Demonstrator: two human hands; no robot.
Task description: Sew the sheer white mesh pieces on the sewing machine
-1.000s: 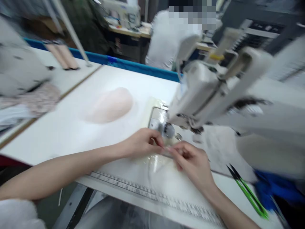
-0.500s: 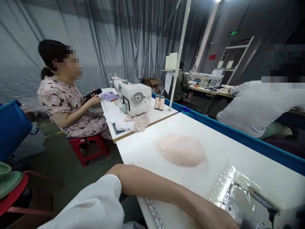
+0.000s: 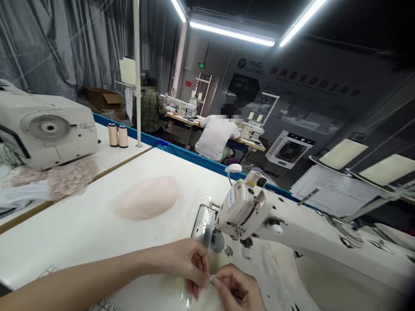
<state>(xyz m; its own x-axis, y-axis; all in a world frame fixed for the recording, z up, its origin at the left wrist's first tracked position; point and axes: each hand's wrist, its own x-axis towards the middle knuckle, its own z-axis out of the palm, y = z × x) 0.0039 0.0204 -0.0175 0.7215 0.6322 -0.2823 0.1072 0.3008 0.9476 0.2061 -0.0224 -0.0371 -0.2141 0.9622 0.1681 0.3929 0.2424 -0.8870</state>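
My left hand [image 3: 189,263] and my right hand [image 3: 240,287] meet just in front of the sewing machine [image 3: 240,207]. Thumb and finger of the right hand pinch a small whitish piece [image 3: 212,278], too small to name. The left fingertips are closed against it from the other side; what they grip is partly hidden. Beyond the hands is the metal needle plate [image 3: 207,233], under the machine's head. Pale, thin cloth seems to lie beneath the fingers, though it is blurred. A flat beige oval piece of cloth [image 3: 149,198] lies on the white tabletop [image 3: 81,233].
At left, a second sewing machine [image 3: 48,125] stands beside lace cloth [image 3: 73,179] and two thread spools [image 3: 118,135]. A white pole [image 3: 138,86] rises near the blue table edging [image 3: 181,151]. Large thread cones [image 3: 343,153] stand at right. Two people sit at machines farther back.
My view has swung right, bringing my machine into sight. The left hand, reaching over the needle plate before, is now drawn back beside the right hand, which has come into view.
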